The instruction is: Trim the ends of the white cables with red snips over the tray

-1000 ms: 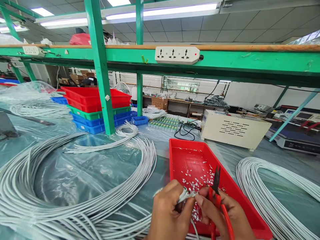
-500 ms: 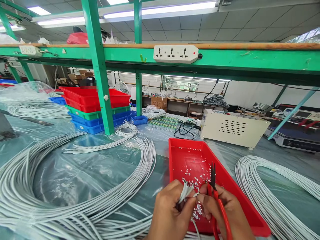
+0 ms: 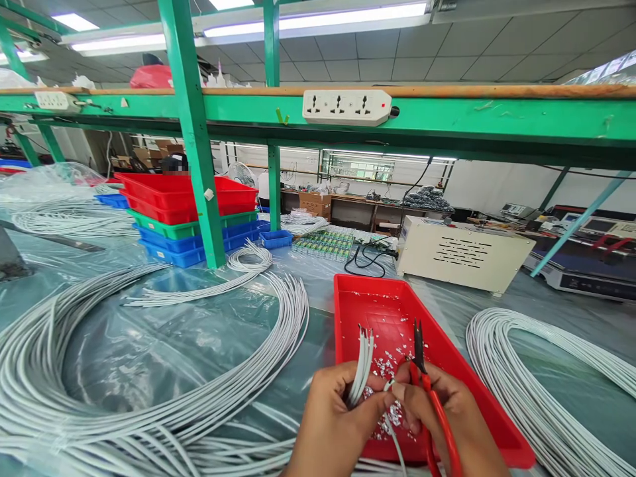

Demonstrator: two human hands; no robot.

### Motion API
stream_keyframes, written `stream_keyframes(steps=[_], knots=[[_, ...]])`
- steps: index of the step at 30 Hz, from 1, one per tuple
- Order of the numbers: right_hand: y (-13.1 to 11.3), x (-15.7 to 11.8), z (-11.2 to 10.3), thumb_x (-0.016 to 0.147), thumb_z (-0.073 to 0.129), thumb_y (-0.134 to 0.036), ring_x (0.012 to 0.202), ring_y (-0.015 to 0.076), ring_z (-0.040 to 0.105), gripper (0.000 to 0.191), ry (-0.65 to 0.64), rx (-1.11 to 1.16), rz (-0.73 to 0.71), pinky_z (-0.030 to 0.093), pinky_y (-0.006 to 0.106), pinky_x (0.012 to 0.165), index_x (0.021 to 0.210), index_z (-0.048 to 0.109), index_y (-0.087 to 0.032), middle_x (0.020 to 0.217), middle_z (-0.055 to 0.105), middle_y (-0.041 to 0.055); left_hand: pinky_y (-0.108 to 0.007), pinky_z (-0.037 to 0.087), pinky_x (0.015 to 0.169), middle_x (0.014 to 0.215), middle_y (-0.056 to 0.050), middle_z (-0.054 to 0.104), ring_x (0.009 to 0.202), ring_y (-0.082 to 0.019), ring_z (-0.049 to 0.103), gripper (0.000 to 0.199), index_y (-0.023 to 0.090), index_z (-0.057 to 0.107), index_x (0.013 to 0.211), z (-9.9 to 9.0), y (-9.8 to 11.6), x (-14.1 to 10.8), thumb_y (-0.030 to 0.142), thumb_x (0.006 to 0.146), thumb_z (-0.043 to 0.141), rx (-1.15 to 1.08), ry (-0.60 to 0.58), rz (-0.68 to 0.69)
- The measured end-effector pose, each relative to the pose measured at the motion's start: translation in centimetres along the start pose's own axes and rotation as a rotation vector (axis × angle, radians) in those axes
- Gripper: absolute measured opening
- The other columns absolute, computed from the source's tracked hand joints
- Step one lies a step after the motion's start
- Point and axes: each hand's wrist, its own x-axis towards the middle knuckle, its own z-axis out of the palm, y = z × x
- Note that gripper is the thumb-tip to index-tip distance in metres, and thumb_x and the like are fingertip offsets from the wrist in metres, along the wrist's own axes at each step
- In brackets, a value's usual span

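My left hand (image 3: 335, 417) is closed around a small bunch of white cables (image 3: 364, 364), whose dark stripped ends point up. Between its thumb and forefinger and the fingertips of my right hand (image 3: 447, 411), a single white cable (image 3: 395, 440) is pinched, its lower part hanging down. Red-handled scissors (image 3: 437, 411) rest in my right hand, dark blades upward, side by side and nearly together. Both hands are above the near part of a red tray (image 3: 342, 318), which holds scattered white and silvery scraps (image 3: 385, 364).
Coiled white cables (image 3: 278, 358) lie on the left, and another coil (image 3: 501, 351) on the right. A beige metal box (image 3: 462, 255) stands behind the tray. Stacked red, green and blue trays (image 3: 179, 228) sit beside a green post (image 3: 196, 146). A power strip (image 3: 348, 107) hangs on the shelf edge.
The bunch in my left hand now stands more upright, with its ends fanned above the fist. The fingertips of both hands remain together at the single cable. The scissors have tilted slightly left.
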Motion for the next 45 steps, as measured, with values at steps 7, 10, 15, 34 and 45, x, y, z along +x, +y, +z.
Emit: stream_keyframes(steps=[7,10,15,34,45], knots=[[0.1,0.9,-1.0,0.048,0.072,-0.022,0.035,0.0070,0.034,0.019,-0.051,-0.076,0.072,0.027,0.017,0.036,0.057,0.056,-0.017,0.035,0.042,-0.0078,-0.018,0.037,0.053,0.052,0.003,0.054,0.047,-0.007,0.038,0.017,0.015,0.068,0.063,0.1,1.1,-0.1,0.022,0.076,0.060,-0.067,-0.157,0.089],[0.1,0.9,-1.0,0.047,0.071,-0.019,0.036,0.0065,0.036,0.020,-0.065,-0.014,0.068,0.028,0.016,0.037,0.055,0.053,-0.017,0.036,0.043,-0.0082,-0.018,0.037,0.054,0.055,0.001,0.056,0.049,-0.008,0.039,0.019,0.016,0.071,0.066,0.2,1.4,-0.2,0.025,0.078,0.058,-0.044,-0.214,0.100],[0.4,1.2,-1.2,0.048,0.070,-0.019,0.037,0.0065,0.037,0.020,-0.048,-0.002,0.047,0.030,0.016,0.038,0.057,0.052,-0.017,0.036,0.044,-0.0081,-0.018,0.032,0.048,0.055,0.002,0.050,0.048,-0.007,0.037,0.026,0.013,0.066,0.072,-0.1,0.4,-0.1,0.035,0.081,0.054,-0.015,-0.168,0.073],[-1.5,2.4,-3.6,0.069,0.060,-0.043,0.048,0.0134,0.043,0.025,0.007,-0.600,-0.237,0.030,0.024,0.046,0.060,0.053,-0.020,0.053,0.053,-0.0017,-0.019,0.013,0.037,0.048,0.005,0.041,0.037,-0.002,0.022,0.031,0.011,0.065,0.068,-1.1,1.1,0.3,0.038,0.080,0.056,-0.076,-0.265,-0.125],[-3.4,0.8,-5.1,0.058,0.071,-0.024,0.046,0.0088,0.038,0.016,-0.203,-0.367,-0.071,0.030,0.019,0.043,0.057,0.057,-0.016,0.049,0.046,-0.0047,-0.014,0.031,0.035,0.058,0.004,0.055,0.034,-0.002,0.042,0.035,0.014,0.067,0.088,-0.5,-0.6,0.6,0.037,0.063,0.073,-0.218,-0.240,-0.232]])
